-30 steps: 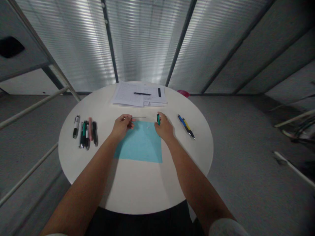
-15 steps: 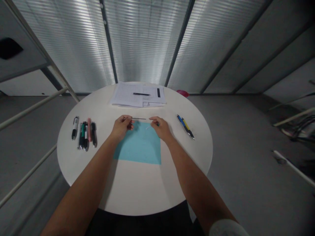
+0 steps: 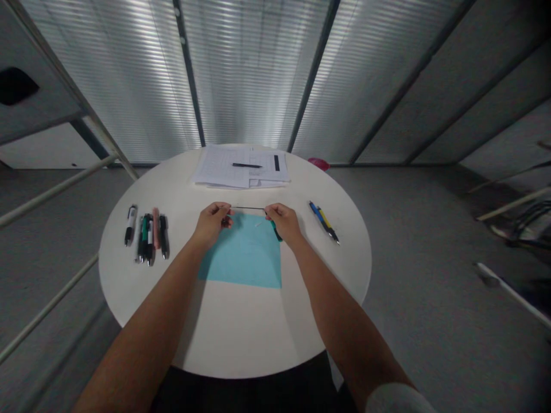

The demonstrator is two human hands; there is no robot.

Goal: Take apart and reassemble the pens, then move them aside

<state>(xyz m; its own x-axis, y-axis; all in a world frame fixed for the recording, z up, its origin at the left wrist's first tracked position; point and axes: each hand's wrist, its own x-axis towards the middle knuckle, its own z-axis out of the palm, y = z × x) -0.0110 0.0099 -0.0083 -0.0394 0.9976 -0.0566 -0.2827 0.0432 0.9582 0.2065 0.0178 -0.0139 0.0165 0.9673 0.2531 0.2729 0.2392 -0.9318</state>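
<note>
My left hand (image 3: 213, 222) pinches the left end of a thin dark stick (image 3: 248, 207), which looks like a pen refill. The stick lies level across the gap between my hands. At its other end, my right hand (image 3: 284, 221) has its thumb and fingers closed on the tip. A green and black pen barrel (image 3: 277, 231) shows beneath my right hand, over the edge of a light-blue sheet (image 3: 241, 258); I cannot tell whether it is held or lying. On the sheet rests a tiny pale piece (image 3: 258, 224), too small to make out.
Several pens (image 3: 150, 238) lie at the left of the round white table (image 3: 241, 338). A blue pen (image 3: 321, 218) and a yellow pen (image 3: 326, 218) lie on the right. Printed papers (image 3: 224, 166) with a black pen (image 3: 247, 165) on top are at the back.
My right hand has closed on the stick's right end, where a gap was before. The green and black barrel now shows more below that hand. My left hand has barely moved.
</note>
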